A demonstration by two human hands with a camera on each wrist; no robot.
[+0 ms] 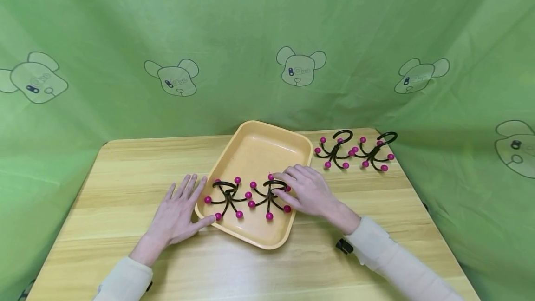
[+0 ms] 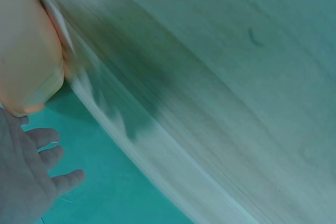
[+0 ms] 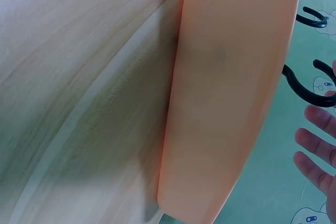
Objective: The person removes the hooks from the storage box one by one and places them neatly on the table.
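The right hand [image 1: 308, 190] straddles the hook [image 1: 270, 195] by the tray's [image 1: 261, 152] right edge, pinch unclear; the left hand [image 1: 177, 212] lies spread at the left edge.

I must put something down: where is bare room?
Bare: the table left of the tray, beyond the left hand; the tray's far half. Crowded: its near half, with two hooks and the right hand; the table's far right corner, with two more.
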